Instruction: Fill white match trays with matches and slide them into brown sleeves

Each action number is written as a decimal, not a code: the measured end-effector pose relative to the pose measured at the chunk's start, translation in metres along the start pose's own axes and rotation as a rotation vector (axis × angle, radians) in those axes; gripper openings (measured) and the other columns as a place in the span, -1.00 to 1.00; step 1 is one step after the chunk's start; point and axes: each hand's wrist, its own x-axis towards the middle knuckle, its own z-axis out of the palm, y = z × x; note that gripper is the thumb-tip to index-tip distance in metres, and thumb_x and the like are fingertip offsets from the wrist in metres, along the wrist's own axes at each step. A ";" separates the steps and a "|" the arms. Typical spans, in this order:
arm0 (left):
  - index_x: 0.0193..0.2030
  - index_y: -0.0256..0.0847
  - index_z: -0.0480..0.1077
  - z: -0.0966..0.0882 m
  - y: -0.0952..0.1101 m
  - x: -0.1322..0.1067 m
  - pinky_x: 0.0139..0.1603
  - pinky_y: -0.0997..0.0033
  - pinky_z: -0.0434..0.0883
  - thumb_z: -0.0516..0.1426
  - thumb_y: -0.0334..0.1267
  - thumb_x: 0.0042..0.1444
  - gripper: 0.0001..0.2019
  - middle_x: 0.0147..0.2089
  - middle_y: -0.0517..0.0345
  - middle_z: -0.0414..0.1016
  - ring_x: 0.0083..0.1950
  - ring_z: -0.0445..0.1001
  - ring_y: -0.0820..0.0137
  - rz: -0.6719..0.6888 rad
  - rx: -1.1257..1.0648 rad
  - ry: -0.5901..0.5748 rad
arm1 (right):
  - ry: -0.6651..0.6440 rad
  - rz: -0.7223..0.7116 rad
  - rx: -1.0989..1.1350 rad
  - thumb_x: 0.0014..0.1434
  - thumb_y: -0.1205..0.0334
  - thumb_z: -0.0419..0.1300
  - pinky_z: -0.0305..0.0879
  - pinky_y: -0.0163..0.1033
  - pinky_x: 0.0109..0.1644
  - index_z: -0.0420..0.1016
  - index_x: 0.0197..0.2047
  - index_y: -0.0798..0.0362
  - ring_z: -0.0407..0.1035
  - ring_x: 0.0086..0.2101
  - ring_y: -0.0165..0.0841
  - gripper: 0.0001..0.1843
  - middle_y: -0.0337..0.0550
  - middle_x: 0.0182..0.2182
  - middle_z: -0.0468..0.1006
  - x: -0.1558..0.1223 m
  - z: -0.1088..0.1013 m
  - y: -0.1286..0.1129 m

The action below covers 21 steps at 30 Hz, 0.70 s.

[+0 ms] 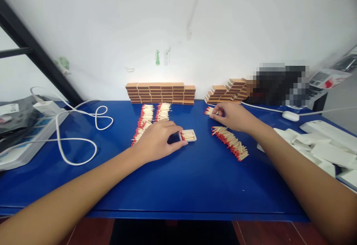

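Blue table [178, 185] set against a white wall. Brown matchboxes stacked in a row at the back [160, 93], a second slumped stack to the right [227, 90]. Loose red-tipped matches laid in rows left of centre [146, 120] and right of centre [230, 142]. Open match tray [187, 135] at centre. White cable [80, 129] looped at left beside power strip [25, 141]. White box trays [315, 148] piled at right.

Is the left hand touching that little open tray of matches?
Touching. The head view shows the left hand with its thumb and fingers pressed against the tray of matches on the blue table.
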 end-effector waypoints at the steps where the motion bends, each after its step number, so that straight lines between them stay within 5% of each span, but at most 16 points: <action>1: 0.10 -0.14 0.56 0.000 0.000 0.000 -0.05 0.14 0.50 0.29 -0.01 0.34 -0.68 -0.05 0.04 0.62 -0.01 0.58 0.15 -0.002 0.001 -0.002 | -0.013 0.003 -0.003 0.27 0.08 0.24 0.15 -0.16 -0.35 0.45 -0.39 0.00 0.39 -0.44 -0.27 -0.76 -0.10 -0.43 0.59 0.001 0.002 0.000; 11: 0.10 -0.15 0.56 0.003 -0.001 -0.002 -0.02 0.12 0.51 0.29 0.00 0.34 -0.67 -0.04 0.05 0.63 0.00 0.58 0.16 0.005 0.004 0.001 | -0.096 0.004 0.086 0.34 -0.11 0.18 0.10 -0.16 -0.34 0.32 -0.42 -0.04 0.31 -0.46 -0.28 -0.60 -0.15 -0.49 0.51 0.000 -0.002 0.003; 21: 0.08 -0.18 0.57 0.000 -0.003 0.001 -0.02 0.11 0.50 0.33 -0.04 0.31 -0.68 -0.09 0.04 0.63 -0.02 0.57 0.14 0.002 0.006 0.018 | -0.150 -0.223 0.440 0.39 -0.20 0.14 0.20 -0.19 -0.30 0.49 -0.21 -0.02 0.30 -0.40 -0.32 -0.59 -0.21 -0.40 0.48 -0.025 -0.010 -0.058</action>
